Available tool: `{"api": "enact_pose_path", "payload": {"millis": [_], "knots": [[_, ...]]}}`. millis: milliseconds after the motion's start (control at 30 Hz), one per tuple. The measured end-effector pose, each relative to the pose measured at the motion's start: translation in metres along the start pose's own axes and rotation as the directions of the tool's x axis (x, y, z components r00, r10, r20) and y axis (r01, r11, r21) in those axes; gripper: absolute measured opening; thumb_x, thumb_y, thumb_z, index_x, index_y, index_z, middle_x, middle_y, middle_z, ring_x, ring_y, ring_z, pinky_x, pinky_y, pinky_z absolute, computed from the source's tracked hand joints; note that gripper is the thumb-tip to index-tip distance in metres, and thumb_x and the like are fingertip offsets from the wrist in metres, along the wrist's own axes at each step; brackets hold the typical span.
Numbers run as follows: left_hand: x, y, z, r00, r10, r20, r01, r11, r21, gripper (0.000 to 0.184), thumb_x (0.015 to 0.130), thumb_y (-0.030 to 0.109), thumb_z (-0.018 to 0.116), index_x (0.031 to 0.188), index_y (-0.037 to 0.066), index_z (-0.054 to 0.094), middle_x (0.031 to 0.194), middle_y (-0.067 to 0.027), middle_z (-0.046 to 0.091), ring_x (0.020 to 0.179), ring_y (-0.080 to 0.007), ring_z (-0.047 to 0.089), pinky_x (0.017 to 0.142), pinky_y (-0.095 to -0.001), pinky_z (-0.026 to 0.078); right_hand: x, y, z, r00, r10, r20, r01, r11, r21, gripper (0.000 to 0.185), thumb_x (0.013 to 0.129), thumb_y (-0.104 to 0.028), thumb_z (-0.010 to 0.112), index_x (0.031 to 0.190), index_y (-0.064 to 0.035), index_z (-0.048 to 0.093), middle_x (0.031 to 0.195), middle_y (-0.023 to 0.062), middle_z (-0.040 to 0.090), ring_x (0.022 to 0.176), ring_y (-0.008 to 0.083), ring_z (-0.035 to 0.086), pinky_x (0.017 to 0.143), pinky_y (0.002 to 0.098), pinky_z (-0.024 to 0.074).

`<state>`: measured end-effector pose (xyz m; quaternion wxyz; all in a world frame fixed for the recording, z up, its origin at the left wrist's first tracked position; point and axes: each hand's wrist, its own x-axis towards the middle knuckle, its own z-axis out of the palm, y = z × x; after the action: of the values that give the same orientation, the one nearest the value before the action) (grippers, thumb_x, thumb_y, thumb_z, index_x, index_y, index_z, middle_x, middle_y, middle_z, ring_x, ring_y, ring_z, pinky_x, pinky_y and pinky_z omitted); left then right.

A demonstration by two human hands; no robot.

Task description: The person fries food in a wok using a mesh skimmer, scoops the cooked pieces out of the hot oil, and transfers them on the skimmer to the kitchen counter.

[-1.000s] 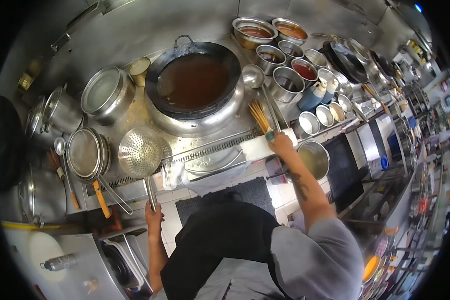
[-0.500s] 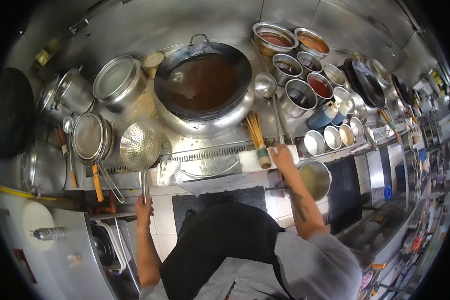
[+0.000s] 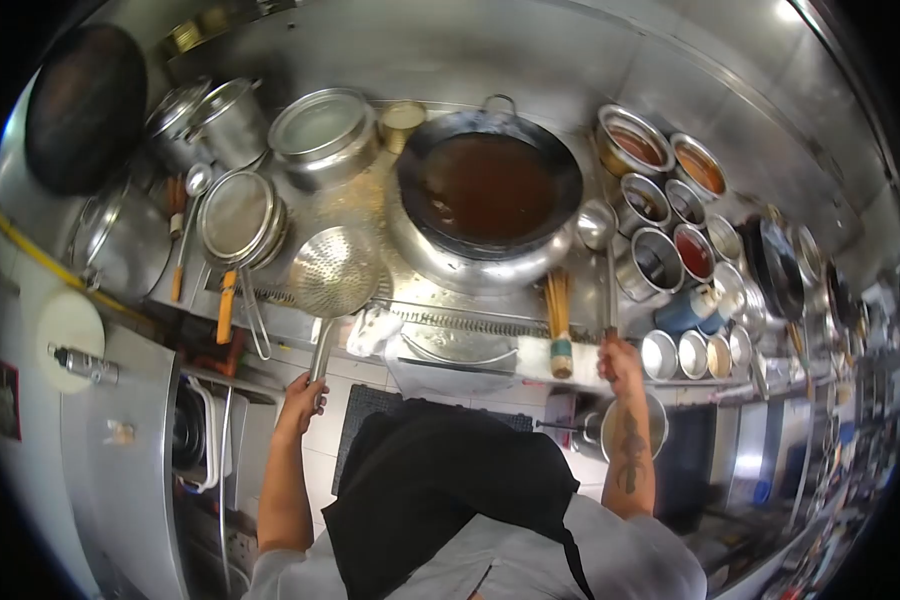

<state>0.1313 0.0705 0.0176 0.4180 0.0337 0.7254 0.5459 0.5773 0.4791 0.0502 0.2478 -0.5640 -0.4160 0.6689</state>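
Note:
My left hand (image 3: 303, 402) is closed around the handle of a large perforated skimmer (image 3: 336, 272), whose round bowl is over the counter edge, left of the wok. My right hand (image 3: 620, 362) is wrapped around the lower end of the handle of a ladle (image 3: 597, 224); the ladle's bowl lies just right of the wok. A black wok (image 3: 568, 222) with dark brown liquid sits on a round metal burner ring. Between my hands, nearer the right one, a bamboo wok brush (image 3: 560, 325) lies across the counter's front edge.
Metal pots of sauce (image 3: 692, 250) and small tins (image 3: 692, 353) crowd the right, beside squeeze bottles. Stacked strainers (image 3: 236, 215) and a lidded pot (image 3: 322, 130) stand to the left. Below my right forearm is a pot (image 3: 650, 425). White cloths (image 3: 375, 330) lie along the front edge.
The view has swung, so the counter appears further right. My right hand has come to the end of the ladle handle, below the brush's right side. My left hand keeps hold of the skimmer.

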Motion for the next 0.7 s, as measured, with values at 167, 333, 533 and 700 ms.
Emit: {"api": "enact_pose_path", "payload": {"millis": [167, 333, 533, 700], "knots": [[0.009, -0.013, -0.011, 0.984, 0.173, -0.042, -0.166, 0.978, 0.125, 0.030, 0.075, 0.015, 0.061, 0.101, 0.001, 0.054, 0.065, -0.0015, 0.052, 0.048, -0.0083, 0.047, 0.038, -0.0220, 0.035, -0.044, -0.029, 0.030, 0.937, -0.329, -0.118, 0.272, 0.899, -0.343, 0.010, 0.073, -0.010, 0.053, 0.081, -0.0057, 0.050, 0.057, 0.0016, 0.047, 0.040, 0.0113, 0.047, 0.034, 0.0252, 0.0344], [0.012, -0.009, -0.019, 0.963, 0.247, -0.107, -0.232, 0.963, 0.137, 0.028, 0.075, 0.019, 0.062, 0.094, -0.002, 0.058, 0.063, -0.0015, 0.053, 0.044, -0.0070, 0.044, 0.037, -0.0214, 0.034, -0.079, -0.073, 0.093, 0.785, -0.616, -0.060, 0.567, 0.755, -0.330, 0.020, 0.074, -0.008, 0.055, 0.092, -0.0026, 0.049, 0.067, 0.0021, 0.050, 0.046, 0.0105, 0.048, 0.042, 0.0225, 0.0391], [0.015, -0.008, -0.039, 0.994, 0.095, 0.049, -0.088, 0.987, -0.135, 0.026, 0.082, 0.024, 0.059, 0.096, 0.002, 0.055, 0.070, -0.0028, 0.056, 0.048, -0.0066, 0.047, 0.039, -0.0203, 0.038, -0.084, -0.136, 0.211, 0.818, -0.544, 0.187, 0.566, 0.820, -0.089, 0.018, 0.080, -0.003, 0.052, 0.098, -0.0022, 0.049, 0.063, 0.0006, 0.047, 0.042, 0.0079, 0.045, 0.037, 0.0198, 0.0356], [0.017, -0.007, -0.066, 0.991, 0.091, 0.097, -0.077, 0.986, -0.145, 0.027, 0.078, 0.008, 0.061, 0.103, 0.002, 0.052, 0.060, 0.0006, 0.049, 0.040, -0.0063, 0.042, 0.032, -0.0200, 0.031, -0.088, -0.174, 0.349, 0.767, -0.561, 0.311, 0.609, 0.789, -0.080, 0.025, 0.080, -0.003, 0.052, 0.105, 0.0024, 0.048, 0.057, 0.0011, 0.045, 0.037, 0.0079, 0.043, 0.032, 0.0211, 0.0310]]}}
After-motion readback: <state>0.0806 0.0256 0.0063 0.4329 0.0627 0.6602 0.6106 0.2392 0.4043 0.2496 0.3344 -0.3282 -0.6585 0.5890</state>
